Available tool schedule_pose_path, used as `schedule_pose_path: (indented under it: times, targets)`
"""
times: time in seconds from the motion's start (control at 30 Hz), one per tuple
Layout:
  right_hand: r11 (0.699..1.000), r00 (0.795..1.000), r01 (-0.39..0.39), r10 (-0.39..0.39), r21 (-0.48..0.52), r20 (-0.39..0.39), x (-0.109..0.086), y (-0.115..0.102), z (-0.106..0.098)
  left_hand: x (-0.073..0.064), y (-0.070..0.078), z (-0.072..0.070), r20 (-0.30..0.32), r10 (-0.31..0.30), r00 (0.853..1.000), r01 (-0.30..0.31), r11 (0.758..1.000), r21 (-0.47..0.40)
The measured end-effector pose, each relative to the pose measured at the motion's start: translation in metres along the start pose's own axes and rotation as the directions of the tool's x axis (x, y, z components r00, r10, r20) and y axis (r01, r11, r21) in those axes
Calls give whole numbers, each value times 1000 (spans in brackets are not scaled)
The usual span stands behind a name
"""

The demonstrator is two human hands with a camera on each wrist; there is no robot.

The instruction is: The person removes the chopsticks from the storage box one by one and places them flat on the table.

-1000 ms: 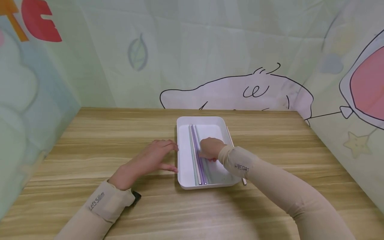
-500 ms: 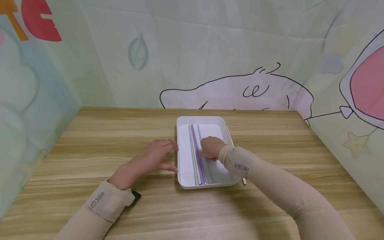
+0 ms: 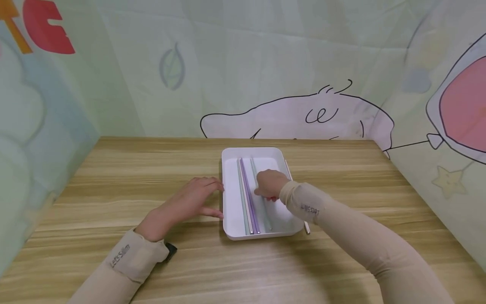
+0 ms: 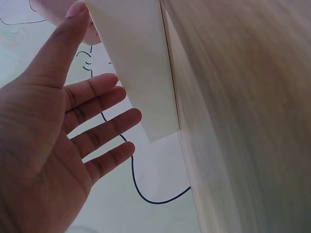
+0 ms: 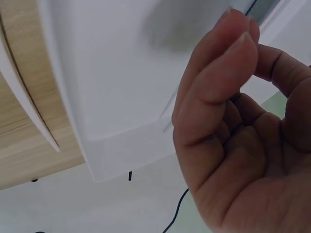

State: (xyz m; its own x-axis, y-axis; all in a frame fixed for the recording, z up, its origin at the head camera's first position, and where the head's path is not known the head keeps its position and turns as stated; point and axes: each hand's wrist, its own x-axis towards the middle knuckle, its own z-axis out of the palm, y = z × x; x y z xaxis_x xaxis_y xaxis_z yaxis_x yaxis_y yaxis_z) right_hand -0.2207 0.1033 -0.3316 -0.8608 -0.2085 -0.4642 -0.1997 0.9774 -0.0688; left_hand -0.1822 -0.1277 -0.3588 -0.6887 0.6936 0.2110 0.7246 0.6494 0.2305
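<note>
A white tray (image 3: 262, 237) holds several slim coloured chopsticks lengthwise. Toward its left side a pale green one (image 3: 242, 194), a pinkish one (image 3: 249, 217) and a purple one (image 3: 252, 202) lie close together. Inside the tray, my right hand (image 3: 271, 183) curls its fingers down and pinches another pale green chopstick (image 3: 267, 218), which lies apart to their right; the pinch itself is hidden in the head view. My left hand (image 3: 193, 197) stays with spread fingers at the tray's left wall (image 4: 133, 68), fingertips and thumb right at it.
One more light pinkish chopstick (image 3: 306, 228) lies on the wooden table (image 3: 171, 270), along the tray's right outer side and partly under the right sleeve. A printed cloth (image 3: 243, 63) rises behind the table's far edge.
My right hand has shifted slightly right, and the pale green chopstick has moved right with it, widening the gap from the purple one. My left hand keeps its place.
</note>
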Motion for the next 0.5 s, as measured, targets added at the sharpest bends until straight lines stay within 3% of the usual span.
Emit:
schedule_pose_path:
  times: [0.3,0.5]
  targets:
    - [999,1000,1,-1,40,5,-2,11,-6,0,-1,4,-3,0,1000,0,1000,-27]
    - [996,999,-41,39,82,27,-3,16,-9,-1,-4,4,-14,-1,1000,0,999,-42]
